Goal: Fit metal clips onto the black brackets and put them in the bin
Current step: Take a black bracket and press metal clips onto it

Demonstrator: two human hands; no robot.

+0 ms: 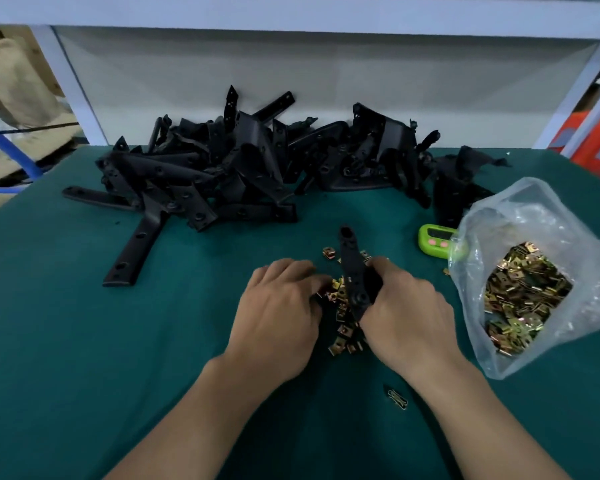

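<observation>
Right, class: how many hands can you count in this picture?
2: the left hand at the loose clips, the right hand gripping a black bracket beside it. None seem hidden.

I am working in dim, bluish light, my right hand point(406, 308) casting a soft shadow. The plastic bag point(520, 211) is catching glare, and the edges are bending and blurring.

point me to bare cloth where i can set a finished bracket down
Widest bare cloth: the near-left corner, bordered by the left hand and the lone bracket. A smaller strip lies between the bracket pile and the loose clips. Crowded: the right, with the clip bag and timer, and the middle around the right hand and its held bracket.
</observation>
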